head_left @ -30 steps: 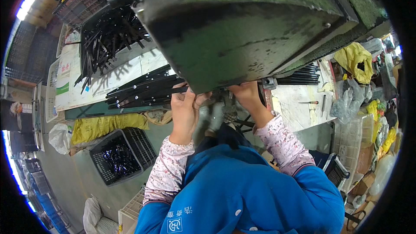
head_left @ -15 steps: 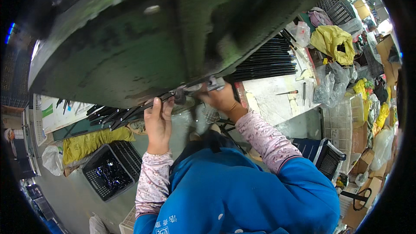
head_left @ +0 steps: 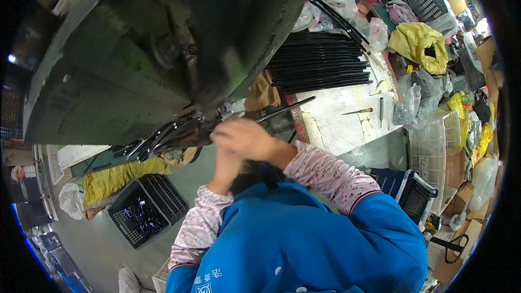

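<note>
My two hands meet just below the large green-black machine point(head_left: 103, 70). My right hand point(head_left: 249, 137) is curled over the fingers of my left hand point(head_left: 226, 169); what it grips, if anything, is hidden. The left fingers are covered by the right hand. A thin black rod point(head_left: 287, 108) slants up to the right from behind my right knuckles; I cannot tell whether a hand holds it. Right above my hands is a small metal fitting point(head_left: 230, 109) at the machine's lower edge. Several glossy black rods point(head_left: 154, 140) lie in a loose bunch to the left.
A neat row of black rods point(head_left: 320, 62) lies on the white-topped table point(head_left: 336, 125) at right, near a thin dark tool point(head_left: 357, 111). A black crate point(head_left: 138, 214) with shiny black pieces stands on the floor at left. A yellow bag point(head_left: 418, 49) and clear bags are farther right.
My right hand has moved left and down onto my left hand, which has moved right. A black rod now shows beside my right hand. The view has shifted, with the machine farther left.
</note>
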{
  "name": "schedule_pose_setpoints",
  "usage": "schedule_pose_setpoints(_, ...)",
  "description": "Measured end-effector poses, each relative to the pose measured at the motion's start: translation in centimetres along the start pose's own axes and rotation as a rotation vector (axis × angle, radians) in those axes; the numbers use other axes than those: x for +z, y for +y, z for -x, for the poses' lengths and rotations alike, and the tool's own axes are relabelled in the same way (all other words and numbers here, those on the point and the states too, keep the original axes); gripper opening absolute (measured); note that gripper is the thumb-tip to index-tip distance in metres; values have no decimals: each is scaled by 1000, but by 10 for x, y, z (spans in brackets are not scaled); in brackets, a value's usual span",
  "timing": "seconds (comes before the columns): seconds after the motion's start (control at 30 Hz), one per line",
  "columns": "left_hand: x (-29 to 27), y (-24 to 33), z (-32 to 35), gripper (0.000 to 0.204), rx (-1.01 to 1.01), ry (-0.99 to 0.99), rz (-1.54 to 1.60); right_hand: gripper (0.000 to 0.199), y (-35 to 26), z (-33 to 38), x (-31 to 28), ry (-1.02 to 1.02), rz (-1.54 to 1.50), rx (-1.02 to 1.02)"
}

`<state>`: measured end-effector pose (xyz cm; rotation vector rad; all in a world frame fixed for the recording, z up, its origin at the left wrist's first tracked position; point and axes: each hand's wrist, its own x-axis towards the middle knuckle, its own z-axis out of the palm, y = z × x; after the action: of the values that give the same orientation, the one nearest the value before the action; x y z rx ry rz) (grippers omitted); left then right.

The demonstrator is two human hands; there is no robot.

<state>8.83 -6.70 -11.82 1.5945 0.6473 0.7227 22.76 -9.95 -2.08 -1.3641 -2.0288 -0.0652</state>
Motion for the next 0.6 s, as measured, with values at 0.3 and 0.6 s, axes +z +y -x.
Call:
schedule_pose_setpoints(0.3, -90, 104, -3, 19, -84, 526, 617, 46, 45, 36, -37, 48, 273, 425)
schedule_pose_setpoints(0.6, -88, 114, -15, 24, -120, 448, 795, 29, 32, -7, 12, 372, -771, 544)
